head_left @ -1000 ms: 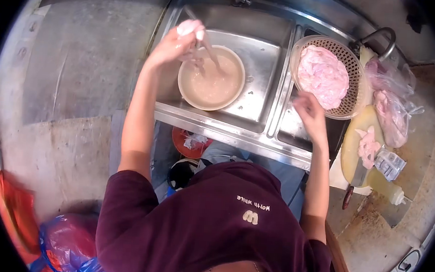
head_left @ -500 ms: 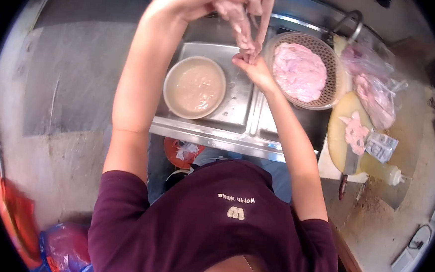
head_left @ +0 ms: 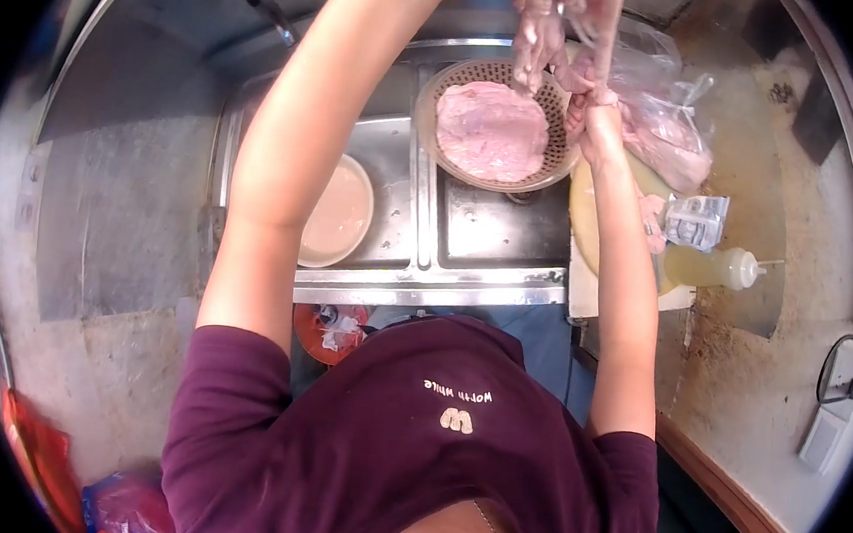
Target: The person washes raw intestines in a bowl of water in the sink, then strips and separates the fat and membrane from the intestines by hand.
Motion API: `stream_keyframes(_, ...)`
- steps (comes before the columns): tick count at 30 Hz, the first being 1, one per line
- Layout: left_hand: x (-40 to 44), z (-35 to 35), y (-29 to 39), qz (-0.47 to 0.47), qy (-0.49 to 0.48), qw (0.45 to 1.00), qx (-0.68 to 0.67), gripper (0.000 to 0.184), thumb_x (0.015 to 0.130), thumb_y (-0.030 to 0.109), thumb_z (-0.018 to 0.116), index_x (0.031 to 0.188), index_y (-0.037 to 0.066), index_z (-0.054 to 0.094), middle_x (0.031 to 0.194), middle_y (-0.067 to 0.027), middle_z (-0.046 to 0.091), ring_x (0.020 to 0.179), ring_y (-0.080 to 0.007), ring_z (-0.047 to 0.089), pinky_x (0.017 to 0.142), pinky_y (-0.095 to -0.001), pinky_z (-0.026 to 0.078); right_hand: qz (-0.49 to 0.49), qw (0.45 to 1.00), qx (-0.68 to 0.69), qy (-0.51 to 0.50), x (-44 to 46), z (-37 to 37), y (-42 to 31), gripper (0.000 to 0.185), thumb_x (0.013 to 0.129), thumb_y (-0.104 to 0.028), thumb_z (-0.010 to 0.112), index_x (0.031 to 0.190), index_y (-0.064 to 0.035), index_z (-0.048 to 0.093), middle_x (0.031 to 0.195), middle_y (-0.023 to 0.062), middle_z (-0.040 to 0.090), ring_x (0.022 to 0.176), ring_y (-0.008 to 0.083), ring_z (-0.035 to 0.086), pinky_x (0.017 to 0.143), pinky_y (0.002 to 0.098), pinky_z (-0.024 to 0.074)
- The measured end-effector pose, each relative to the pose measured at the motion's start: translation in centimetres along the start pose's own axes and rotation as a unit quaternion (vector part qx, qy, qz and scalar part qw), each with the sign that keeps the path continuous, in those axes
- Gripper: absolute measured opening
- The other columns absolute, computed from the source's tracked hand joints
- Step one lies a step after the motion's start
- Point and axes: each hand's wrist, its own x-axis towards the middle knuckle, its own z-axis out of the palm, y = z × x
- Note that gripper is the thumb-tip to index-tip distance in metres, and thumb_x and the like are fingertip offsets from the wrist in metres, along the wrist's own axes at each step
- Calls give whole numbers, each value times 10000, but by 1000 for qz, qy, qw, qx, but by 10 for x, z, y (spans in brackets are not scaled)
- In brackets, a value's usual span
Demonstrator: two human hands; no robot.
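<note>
My right fingers (head_left: 603, 101) look clamped on the lower ends of some wet, pale strips (head_left: 531, 53), though blur softens the grip. My left fingers are lost at the top edge, so I cannot tell whether they are together or apart. The strips hang in the air, in line with the upper right of the colander; I judge this part unfinished, since they are not yet set down anywhere.

Around me, the sink (head_left: 492, 227) is the largest thing, two basins side by side. To its right, the stained tabletop (head_left: 768, 190) carries the rest. The colander (head_left: 482, 71) sits over the right basin, and a broad heap of pink meat (head_left: 490, 134) lies in it, so a good share seems gathered there. The bag (head_left: 668, 149) holds more pink meat, which I take to be left over. The board (head_left: 585, 227) is partly behind my right arm. In the left basin, my left arm half hides the bowl (head_left: 369, 190) of cloudy liquid. The bottle (head_left: 698, 267) lies on its side, just below the packet (head_left: 698, 222). Smallest are the bits (head_left: 656, 222) on the board, apart from the heap and apparently left as well.
</note>
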Motion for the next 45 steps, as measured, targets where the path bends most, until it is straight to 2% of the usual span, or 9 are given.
stream_keyframes(4, 15, 10, -37, -49, 1, 999, -21, 130, 805, 164, 491, 748, 55, 531, 579, 13, 449, 448, -58, 390, 428, -209, 394, 11, 997, -81, 8, -2, -36, -24, 119, 800, -169, 529, 724, -130, 447, 497, -39, 330, 397, 75, 298, 383, 223, 253)
stream_keyframes(11, 10, -18, -164, -147, -100, 960, 216, 172, 810, 183, 467, 863, 66, 581, 817, -52, 591, 605, -95, 561, 487, -220, 489, 144, 961, -237, 24, 3, -42, -38, 153, 765, -145, 485, 618, -103, 480, 487, -44, 352, 390, 83, 290, 368, 250, 216)
stream_keyframes(18, -32, -20, -285, -294, -13, 917, 269, 213, 760, 169, 503, 905, 46, 601, 882, -128, 613, 860, -191, 573, 794, -324, 435, 174, 972, -156, -15, 11, 13, -30, 182, 804, -140, 466, 639, -65, 480, 511, -2, 395, 420, 102, 344, 353, 246, 259)
stream_keyframes(22, -54, -24, -298, -251, 34, 896, 365, 351, 735, 172, 547, 1033, -13, 547, 1044, -200, 558, 990, -301, 531, 882, -373, 392, 202, 978, -40, -25, 32, 14, 4, 157, 826, -124, 454, 703, -33, 487, 552, 35, 446, 445, 126, 397, 376, 261, 315)
stream_keyframes(25, -70, -18, -305, -149, 110, 920, 346, 284, 768, 223, 546, 980, 42, 599, 942, -189, 598, 968, -328, 529, 863, -359, 399, 202, 978, 48, -14, 38, 10, 30, 139, 836, -105, 439, 781, 5, 504, 634, 82, 517, 524, 181, 510, 449, 302, 454)
stream_keyframes(26, -68, -12, -303, -147, 20, 948, 283, 464, 743, 199, 585, 1149, 12, 463, 1073, -194, 537, 1018, -281, 516, 880, -380, 402, 200, 976, 73, -50, 42, 5, 39, 141, 837, -89, 424, 861, 31, 495, 708, 116, 535, 598, 235, 548, 552, 338, 511)
stream_keyframes(33, -85, 26, -375, -262, 186, 945, -58, 329, 835, 232, 500, 1058, -9, 524, 887, -126, 603, 806, -180, 577, 718, -287, 455, 218, 968, 121, -33, 49, -1, 69, 156, 848, -67, 376, 965, 15, 440, 843, 134, 545, 765, 280, 559, 727, 407, 482)
stream_keyframes(39, -103, 26, -356, -382, 261, 857, -227, 295, 910, 234, 358, 1071, 18, 480, 974, -117, 583, 861, -175, 566, 740, -284, 460, 238, 971, -13, 32, 44, -51, 70, 100, 840, -95, 423, 929, -56, 448, 824, 71, 542, 813, 188, 517, 732, 350, 442)
stream_keyframes(45, -112, 12, -359, -366, 247, 865, -239, 320, 915, 205, 297, 1086, -7, 466, 1044, -153, 559, 954, -224, 547, 797, -331, 446, 125, 958, -244, 79, 20, -54, 85, 253, 788, -155, 531, 1004, -27, 504, 851, 49, 554, 787, 136, 507, 674, 288, 411)
